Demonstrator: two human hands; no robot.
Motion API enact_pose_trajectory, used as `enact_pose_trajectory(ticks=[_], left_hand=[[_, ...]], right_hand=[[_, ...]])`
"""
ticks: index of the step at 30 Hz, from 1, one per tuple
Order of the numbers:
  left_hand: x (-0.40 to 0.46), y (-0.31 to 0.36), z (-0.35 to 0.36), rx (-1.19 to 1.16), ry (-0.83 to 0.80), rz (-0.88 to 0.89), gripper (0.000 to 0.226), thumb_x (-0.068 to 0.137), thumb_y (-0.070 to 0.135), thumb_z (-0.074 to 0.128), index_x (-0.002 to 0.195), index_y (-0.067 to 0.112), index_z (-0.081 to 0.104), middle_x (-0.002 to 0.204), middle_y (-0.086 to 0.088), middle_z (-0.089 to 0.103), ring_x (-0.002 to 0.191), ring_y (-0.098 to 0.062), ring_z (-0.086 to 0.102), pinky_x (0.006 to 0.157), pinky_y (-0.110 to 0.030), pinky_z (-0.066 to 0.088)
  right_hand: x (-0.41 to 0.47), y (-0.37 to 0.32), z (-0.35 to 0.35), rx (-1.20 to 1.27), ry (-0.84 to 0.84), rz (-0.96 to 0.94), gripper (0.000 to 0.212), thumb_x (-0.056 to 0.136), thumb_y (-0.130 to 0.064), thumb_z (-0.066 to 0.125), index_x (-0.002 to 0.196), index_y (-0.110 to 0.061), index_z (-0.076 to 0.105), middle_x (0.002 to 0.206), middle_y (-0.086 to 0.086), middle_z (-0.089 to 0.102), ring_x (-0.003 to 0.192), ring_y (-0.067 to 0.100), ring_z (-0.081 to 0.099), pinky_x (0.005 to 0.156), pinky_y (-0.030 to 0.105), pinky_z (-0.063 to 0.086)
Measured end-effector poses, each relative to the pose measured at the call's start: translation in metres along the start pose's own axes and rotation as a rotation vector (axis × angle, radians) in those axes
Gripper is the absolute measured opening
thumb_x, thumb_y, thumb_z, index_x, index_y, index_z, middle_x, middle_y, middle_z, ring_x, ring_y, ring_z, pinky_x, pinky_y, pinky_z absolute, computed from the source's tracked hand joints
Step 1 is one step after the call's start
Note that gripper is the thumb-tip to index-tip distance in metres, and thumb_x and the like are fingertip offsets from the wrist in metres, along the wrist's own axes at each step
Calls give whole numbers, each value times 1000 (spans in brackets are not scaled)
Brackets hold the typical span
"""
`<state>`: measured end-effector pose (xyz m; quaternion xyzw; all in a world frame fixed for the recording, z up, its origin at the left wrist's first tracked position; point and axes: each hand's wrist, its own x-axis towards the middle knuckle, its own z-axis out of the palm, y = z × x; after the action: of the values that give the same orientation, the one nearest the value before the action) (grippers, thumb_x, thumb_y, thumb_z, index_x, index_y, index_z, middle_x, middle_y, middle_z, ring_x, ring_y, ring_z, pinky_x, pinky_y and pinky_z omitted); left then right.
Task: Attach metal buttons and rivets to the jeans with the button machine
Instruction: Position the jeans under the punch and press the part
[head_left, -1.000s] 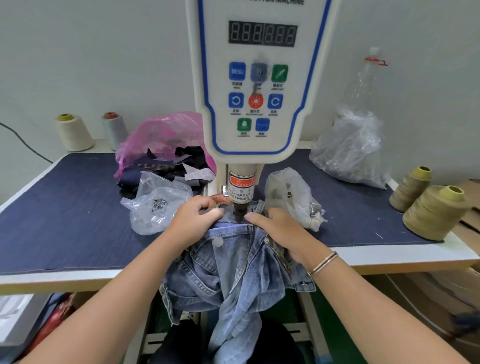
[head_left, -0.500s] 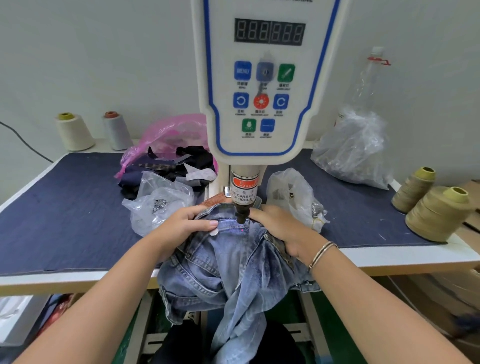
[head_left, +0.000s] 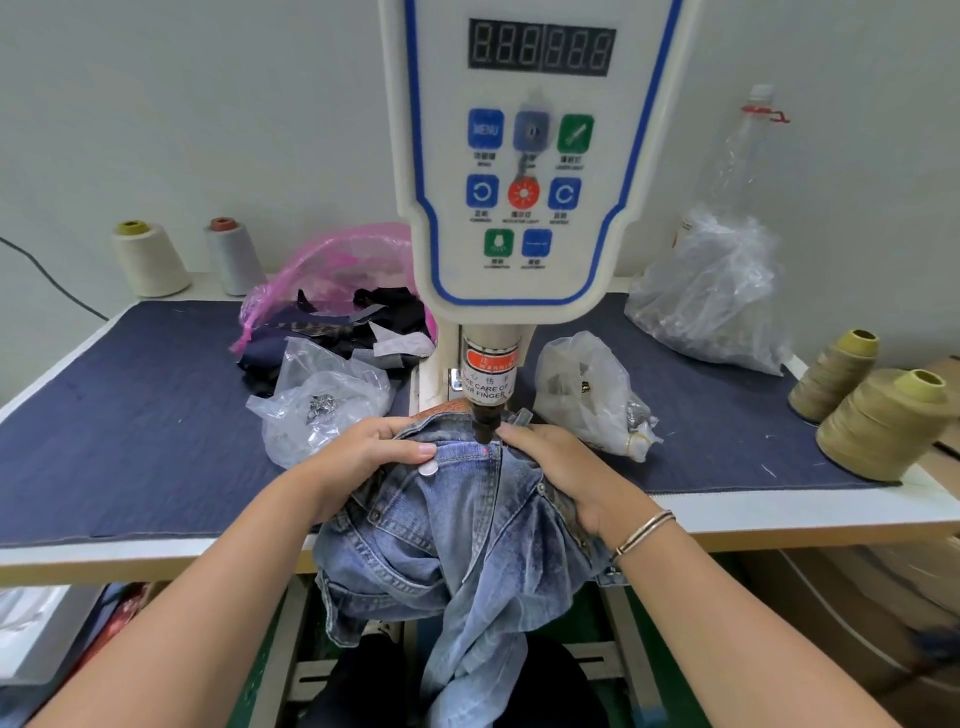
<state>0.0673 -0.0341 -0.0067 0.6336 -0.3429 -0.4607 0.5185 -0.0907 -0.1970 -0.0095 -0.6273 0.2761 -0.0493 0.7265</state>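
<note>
Light blue jeans (head_left: 467, 525) hang over the table's front edge, with the waistband under the button machine's dark punch (head_left: 484, 418). The white button machine (head_left: 530, 171) rises above with its control panel. My left hand (head_left: 363, 457) grips the waistband left of the punch, next to a silver button (head_left: 428, 468) fixed on the denim. My right hand (head_left: 558, 470) holds the waistband and fly on the right, fingertips close to the punch. A small red light dot (head_left: 484, 449) shows on the denim below the punch.
Clear bags of metal buttons lie left (head_left: 322, 405) and right (head_left: 592, 395) of the machine. A pink bag with dark fabric scraps (head_left: 343, 312) sits behind. Thread cones stand at back left (head_left: 150, 260) and far right (head_left: 883, 421). A large clear bag (head_left: 717, 296) lies at back right.
Both hands slid the waistband a little under the punch; the silver button now sits right by my left thumb instead of further down the denim.
</note>
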Motion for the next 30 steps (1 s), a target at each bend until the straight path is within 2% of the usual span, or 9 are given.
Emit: enact_pose_trajectory(ticks=[5, 8, 13, 19, 23, 26, 30], left_hand=[[-1, -1, -1, 20, 10, -13, 31, 73, 31, 69, 104, 29, 75, 108, -5, 74, 100, -22, 71, 82, -29, 53], [-2, -2, -1, 7, 16, -14, 31, 73, 28, 69, 104, 29, 75, 109, -6, 74, 101, -23, 70, 85, -34, 52], [-2, -2, -1, -20, 20, -17, 33, 73, 26, 68, 105, 27, 75, 110, -9, 73, 101, -25, 70, 79, -27, 56], [-3, -2, -1, -32, 22, -16, 35, 73, 26, 69, 108, 25, 74, 111, -10, 73, 102, -27, 70, 84, -33, 54], [-3, -3, -2, -30, 18, -14, 33, 73, 26, 68, 105, 25, 74, 111, -10, 73, 101, -26, 70, 82, -31, 55], [-2, -3, -2, -26, 29, -18, 37, 70, 28, 70, 107, 25, 74, 112, -10, 72, 103, -26, 69, 85, -33, 53], [-2, -2, -1, -40, 18, -8, 46, 60, 36, 76, 105, 24, 74, 111, -11, 73, 101, -27, 70, 78, -27, 57]], right_hand=[[-2, -5, 2, 0, 2, 36, 27, 90, -33, 60, 86, -10, 74, 89, 13, 74, 77, 22, 71, 69, 27, 53], [-3, -6, 4, -19, 8, 42, 27, 89, -34, 61, 82, -12, 74, 87, 12, 74, 76, 21, 71, 71, 28, 52], [-4, -7, 3, -11, -1, 58, 29, 88, -35, 61, 74, -15, 76, 86, 10, 75, 75, 20, 72, 65, 25, 51], [-2, -4, 2, -21, -6, 48, 28, 87, -38, 62, 83, -14, 76, 91, 12, 74, 83, 23, 71, 76, 32, 51], [-3, -4, 3, -16, -20, 41, 29, 89, -37, 60, 76, -19, 77, 89, 10, 75, 79, 19, 72, 69, 27, 51], [-2, -4, 2, -40, -19, 36, 29, 88, -39, 60, 76, -20, 77, 90, 10, 75, 81, 20, 72, 73, 29, 51], [-2, -4, 2, -42, -15, 34, 29, 87, -39, 61, 78, -17, 77, 90, 10, 75, 81, 21, 72, 72, 29, 51]])
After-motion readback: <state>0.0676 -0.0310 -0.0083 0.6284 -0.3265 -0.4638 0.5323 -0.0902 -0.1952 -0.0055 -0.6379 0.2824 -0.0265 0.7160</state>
